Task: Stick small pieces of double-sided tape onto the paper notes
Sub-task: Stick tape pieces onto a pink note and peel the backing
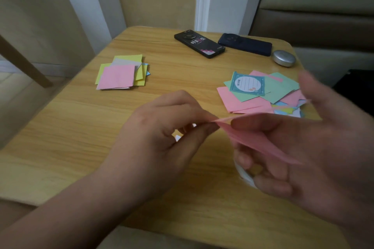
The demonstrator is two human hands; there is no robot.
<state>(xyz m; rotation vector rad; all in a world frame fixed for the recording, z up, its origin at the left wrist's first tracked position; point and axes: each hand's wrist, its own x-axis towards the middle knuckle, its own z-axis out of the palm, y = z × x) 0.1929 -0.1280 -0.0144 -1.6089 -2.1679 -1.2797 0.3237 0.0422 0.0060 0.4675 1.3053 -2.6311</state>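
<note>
Closest up is the right hand (303, 147): thumb on top and fingers under a thin pink paper note (257, 139), with the lower fingers curled round a glossy white tape roll (244, 174). The left hand (162, 127) pinches the note's left tip tight between thumb and forefinger, above the middle of the pale wood-grain table (81, 127) with its rounded corners. A stack of square pastel notes (119, 75), pink on top, sits toward the left edge. A looser fanned pile of pink and green notes (242, 103) lies by the right edge, with a teal printed memo (248, 84) on top. Along the far edge are a black phone (199, 43), a navy phone (244, 44) and a smooth silver oval case (283, 58).
</note>
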